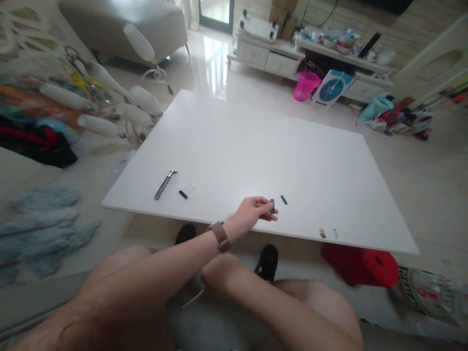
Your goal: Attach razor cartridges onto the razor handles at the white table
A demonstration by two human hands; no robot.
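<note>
Over the white desk (252, 151), our left hand (253, 212) pinches a small green-black strip (272, 206), likely light, best edge-held. Our right hand (220, 273) clutches a thin pale rod (193, 298).

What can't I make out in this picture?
Head view:
Green piece: partly covered by the left hand.
Thin white stick: one end hidden by the right hand.
Bag: small lettering blurred.
Dark panel: cut off by the top edge.
Clear piece: too small to identify.
</note>
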